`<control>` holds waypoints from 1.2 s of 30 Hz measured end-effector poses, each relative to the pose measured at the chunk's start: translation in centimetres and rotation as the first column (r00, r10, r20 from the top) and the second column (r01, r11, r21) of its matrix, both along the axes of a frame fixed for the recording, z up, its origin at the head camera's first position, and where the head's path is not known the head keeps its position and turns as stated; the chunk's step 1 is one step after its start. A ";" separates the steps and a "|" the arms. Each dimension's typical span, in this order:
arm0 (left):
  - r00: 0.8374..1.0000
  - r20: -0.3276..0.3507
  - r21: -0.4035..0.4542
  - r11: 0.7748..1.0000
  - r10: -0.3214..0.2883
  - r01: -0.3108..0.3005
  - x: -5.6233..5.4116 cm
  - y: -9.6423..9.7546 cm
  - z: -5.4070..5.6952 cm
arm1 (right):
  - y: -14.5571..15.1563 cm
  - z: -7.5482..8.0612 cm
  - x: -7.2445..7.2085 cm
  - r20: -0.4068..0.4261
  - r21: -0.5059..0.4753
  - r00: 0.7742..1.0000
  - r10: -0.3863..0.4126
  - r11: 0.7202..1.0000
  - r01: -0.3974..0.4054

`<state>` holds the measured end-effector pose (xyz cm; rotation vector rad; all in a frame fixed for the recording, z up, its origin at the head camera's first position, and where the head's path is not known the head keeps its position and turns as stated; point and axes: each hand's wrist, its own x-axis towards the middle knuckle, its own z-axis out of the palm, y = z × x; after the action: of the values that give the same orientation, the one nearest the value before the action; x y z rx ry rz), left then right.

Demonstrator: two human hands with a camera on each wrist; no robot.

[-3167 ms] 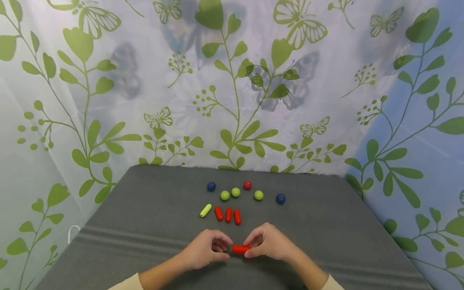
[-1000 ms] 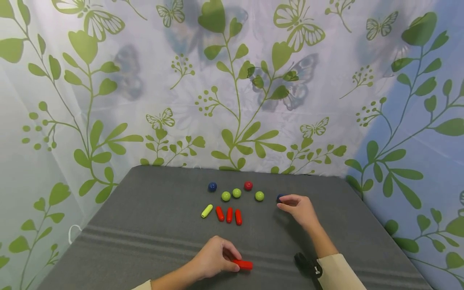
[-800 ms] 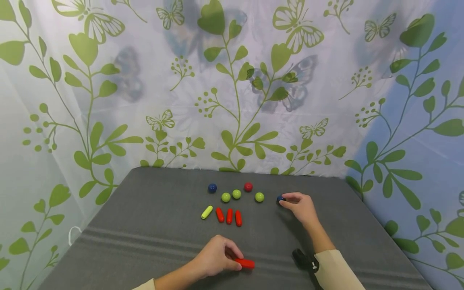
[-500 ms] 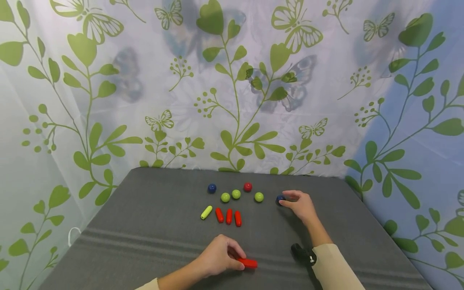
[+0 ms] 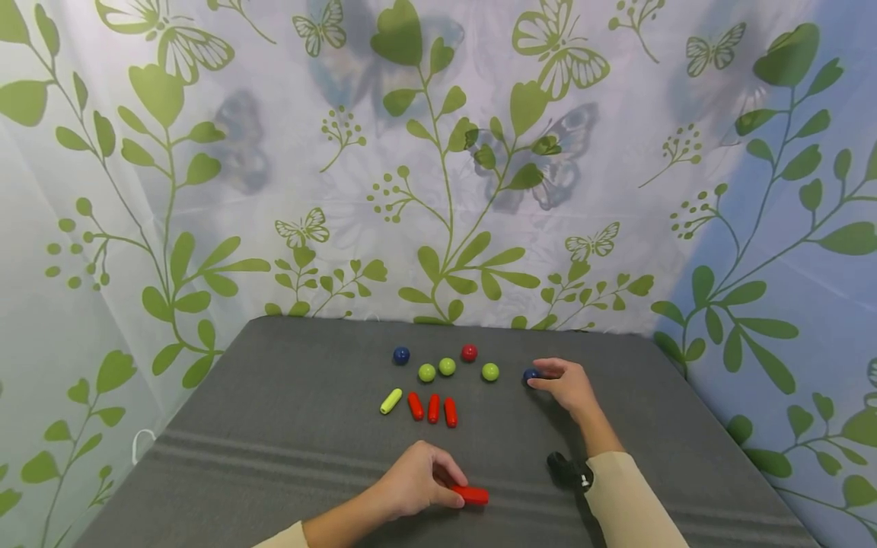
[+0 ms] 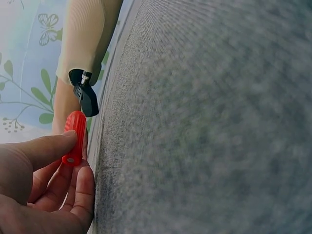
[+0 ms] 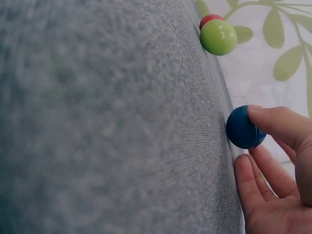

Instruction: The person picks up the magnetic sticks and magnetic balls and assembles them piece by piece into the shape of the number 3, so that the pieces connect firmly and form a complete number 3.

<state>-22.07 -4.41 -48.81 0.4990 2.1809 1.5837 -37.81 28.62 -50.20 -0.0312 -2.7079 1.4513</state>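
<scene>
My right hand (image 7: 282,200) pinches a glossy blue ball (image 7: 241,127) by grey fabric (image 7: 112,126); farther off, a lime-green ball (image 7: 218,38) partly hides a red ball (image 7: 210,19).

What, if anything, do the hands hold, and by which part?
The left hand grips a red stick by the end nearer that hand; the right hand pinches a blue ball at the side nearer it.

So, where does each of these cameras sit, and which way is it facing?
Head: worn on the head, facing forward and down over the grey table towards the leafy curtain; left hand, right hand and both sleeves show.
Left wrist: on that wrist, facing the red stick; that hand shows, with the right sleeve beyond.
Right wrist: on that wrist, facing the blue ball; only that hand shows.
Shared: the red stick appears in head and left wrist.
</scene>
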 end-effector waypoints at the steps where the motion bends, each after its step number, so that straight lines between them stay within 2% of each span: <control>1: 1.000 -0.001 0.002 1.000 -0.001 0.001 0.0 0.0 0.0 | 0.0 -0.1 -0.1 -0.005 0.003 1.000 0.001 1.000 -0.001; 16: 1.000 -0.002 -0.011 1.000 -0.005 0.005 0.0 -0.2 -0.1 | -0.2 -0.1 -0.1 -0.002 0.015 1.000 0.012 1.000 -0.012; 26: 1.000 0.007 -0.015 1.000 0.002 -0.002 0.1 -0.1 -0.1 | -0.2 0.0 0.9 -0.001 0.001 0.998 0.056 0.998 -0.056; 36: 1.000 0.003 -0.022 1.000 0.001 -0.001 0.0 -0.1 -0.2 | -0.8 0.8 2.5 0.032 -0.005 0.991 0.131 0.991 -0.131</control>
<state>-22.08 -4.48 -48.99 0.4883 2.1949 1.5581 -35.27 27.78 -49.41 0.1267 -2.7820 1.5003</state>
